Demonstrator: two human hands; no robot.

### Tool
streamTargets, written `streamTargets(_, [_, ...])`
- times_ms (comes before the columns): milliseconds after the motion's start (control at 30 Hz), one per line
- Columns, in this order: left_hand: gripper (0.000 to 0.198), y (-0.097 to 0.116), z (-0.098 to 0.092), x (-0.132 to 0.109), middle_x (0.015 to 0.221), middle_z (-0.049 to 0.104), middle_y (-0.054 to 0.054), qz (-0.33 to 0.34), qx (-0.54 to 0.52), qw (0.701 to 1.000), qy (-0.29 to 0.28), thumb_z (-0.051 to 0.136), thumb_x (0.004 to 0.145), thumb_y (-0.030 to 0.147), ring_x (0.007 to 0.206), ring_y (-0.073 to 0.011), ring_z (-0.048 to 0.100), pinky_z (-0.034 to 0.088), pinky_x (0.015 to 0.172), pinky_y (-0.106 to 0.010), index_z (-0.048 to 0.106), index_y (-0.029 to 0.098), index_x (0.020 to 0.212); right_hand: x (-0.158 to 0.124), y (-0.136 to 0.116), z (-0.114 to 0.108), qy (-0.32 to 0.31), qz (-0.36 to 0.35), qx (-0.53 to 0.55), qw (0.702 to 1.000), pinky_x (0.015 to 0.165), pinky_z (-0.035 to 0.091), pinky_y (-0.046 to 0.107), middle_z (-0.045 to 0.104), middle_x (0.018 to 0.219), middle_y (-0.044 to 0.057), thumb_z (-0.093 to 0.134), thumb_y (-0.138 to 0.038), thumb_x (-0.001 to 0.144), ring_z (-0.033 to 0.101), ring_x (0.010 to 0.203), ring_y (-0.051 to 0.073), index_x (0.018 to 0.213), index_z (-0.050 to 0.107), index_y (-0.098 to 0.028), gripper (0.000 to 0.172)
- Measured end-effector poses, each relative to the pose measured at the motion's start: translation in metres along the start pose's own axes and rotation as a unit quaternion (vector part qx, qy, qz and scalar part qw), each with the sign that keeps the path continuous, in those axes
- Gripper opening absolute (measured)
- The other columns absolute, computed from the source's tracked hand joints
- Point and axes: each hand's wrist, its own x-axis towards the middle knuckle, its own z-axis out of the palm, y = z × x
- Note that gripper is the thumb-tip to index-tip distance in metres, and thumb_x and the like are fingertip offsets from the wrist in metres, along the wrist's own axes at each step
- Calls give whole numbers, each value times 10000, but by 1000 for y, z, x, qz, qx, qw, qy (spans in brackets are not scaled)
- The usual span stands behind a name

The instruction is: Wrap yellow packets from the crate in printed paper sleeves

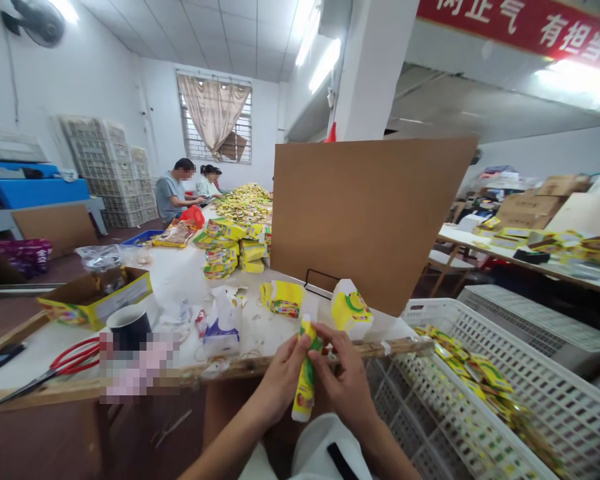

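Between my hands, over my lap at the table's front edge, is a narrow yellow carton (305, 390) with green and red print and white ends. My left hand (281, 375) grips its left side, thumb on the upper part. From the right, my right hand (344, 373) pinches the same carton near its upper half with thumb and fingers. Just beyond lie a stack of flat yellow cartons (286, 297) and, to the right, an opened-out yellow and white carton (351, 308).
A brown cardboard sheet (365, 220) stands upright behind a black wire stand (320, 280). At right is a white plastic crate (545, 373) with yellow packets. Left on the table are red-handled scissors (75, 360), a dark mug (130, 327) and a tissue pack (223, 327). Co-workers sit farther back.
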Motion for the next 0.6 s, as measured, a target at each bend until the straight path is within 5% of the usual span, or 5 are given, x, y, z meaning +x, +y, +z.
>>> streamTargets(133, [494,-4,-9,-26,1110,697,-113,34,122,989,72,531,828,541,1095,-262,602,462,959,-333,651,140,1090,-18,3,13,-22,116,131,984,921,441,416,591,1154,102,637,-512,784,564,969,238,1305,487,-235,608])
streamTargets(233, [517,-18,-12,-50,1157,686,-106,64,143,978,136,520,831,559,1169,-264,563,446,975,-302,631,158,1137,-33,3,24,-146,166,269,937,917,447,380,650,1008,75,622,-541,790,587,929,221,1115,604,-219,457])
streamTargets(300, [528,-30,-13,-65,1123,701,-111,60,139,974,170,513,824,585,1112,-270,599,482,911,-293,631,157,1110,-39,2,32,-174,174,314,917,842,459,330,658,912,51,678,-523,749,586,869,201,955,635,-208,379])
streamTargets(467, [547,-61,-28,-92,1070,713,-104,14,156,964,214,556,786,607,1025,-260,646,523,821,-275,563,168,1113,-50,3,49,-142,231,323,907,601,395,238,562,654,-4,743,-501,682,488,631,125,673,565,-167,378])
streamTargets(600, [644,-67,-44,-99,1159,668,-111,3,133,956,260,647,714,603,1087,-278,627,528,887,-325,466,200,1182,-57,2,56,-168,221,309,910,667,427,259,615,754,22,691,-462,757,541,700,142,827,600,-167,317])
